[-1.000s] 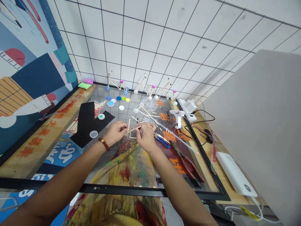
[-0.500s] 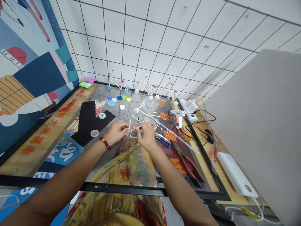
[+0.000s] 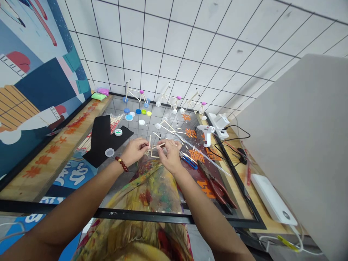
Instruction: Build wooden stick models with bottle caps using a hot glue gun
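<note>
Both hands meet low over the glass tabletop, around a small frame of pale wooden sticks (image 3: 154, 156). My left hand (image 3: 135, 150), with a beaded bracelet (image 3: 121, 164) at the wrist, pinches the frame near an upright stick (image 3: 150, 140). My right hand (image 3: 170, 155) has its fingers closed on a slanting stick (image 3: 160, 145) of the same frame. Where the sticks join is partly hidden by the fingers. Just beyond the hands lies a part-built stick piece with white bottle-cap wheels (image 3: 158, 126).
Several stick bicycle models (image 3: 168, 97) stand along the wall. Coloured bottle caps (image 3: 138, 111) lie before them. Black card (image 3: 100, 139) and bundled sticks (image 3: 116, 121) are at left. To the right are a glue gun (image 3: 207, 134), a blue cutter (image 3: 189, 161), pliers (image 3: 217, 188) and a power strip (image 3: 221, 127).
Both hands keep their hold on the stick frame and have barely moved. The camera view has shifted slightly.
</note>
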The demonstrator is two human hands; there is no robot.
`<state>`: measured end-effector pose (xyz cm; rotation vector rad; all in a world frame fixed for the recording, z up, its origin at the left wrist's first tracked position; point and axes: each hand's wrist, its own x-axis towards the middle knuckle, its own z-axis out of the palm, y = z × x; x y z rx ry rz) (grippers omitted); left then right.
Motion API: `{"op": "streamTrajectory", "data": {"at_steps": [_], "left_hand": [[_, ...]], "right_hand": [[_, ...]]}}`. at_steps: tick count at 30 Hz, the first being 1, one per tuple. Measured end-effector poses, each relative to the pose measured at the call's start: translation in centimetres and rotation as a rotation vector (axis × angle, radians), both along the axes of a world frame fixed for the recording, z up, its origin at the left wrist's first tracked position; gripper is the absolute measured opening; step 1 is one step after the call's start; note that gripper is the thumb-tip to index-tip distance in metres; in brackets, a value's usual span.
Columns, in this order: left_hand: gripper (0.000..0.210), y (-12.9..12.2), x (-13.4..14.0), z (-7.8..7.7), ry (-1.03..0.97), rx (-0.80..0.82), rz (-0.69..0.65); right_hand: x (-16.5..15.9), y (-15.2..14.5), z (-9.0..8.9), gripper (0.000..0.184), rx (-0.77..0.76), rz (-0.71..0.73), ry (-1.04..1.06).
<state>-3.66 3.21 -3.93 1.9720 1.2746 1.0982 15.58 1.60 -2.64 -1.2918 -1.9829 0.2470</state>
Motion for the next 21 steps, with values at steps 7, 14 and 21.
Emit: {"op": "streamTrajectory", "data": {"at_steps": [7,14,21], "left_hand": [[0.028,-0.2,0.1,-0.4,-0.164,-0.002,0.03],[0.047,-0.2,-0.4,-0.1,-0.105,0.161,0.162],[0.05,-0.4,-0.7,0.3,0.136,0.144,0.183]], "right_hand": [[0.8,0.4,-0.5,0.064,-0.072,0.005,0.106],[2.0,1.0,0.1,0.051,-0.118,-0.04,0.138],[3.1,0.9,1.3,0.012,-0.097,0.03,-0.063]]}}
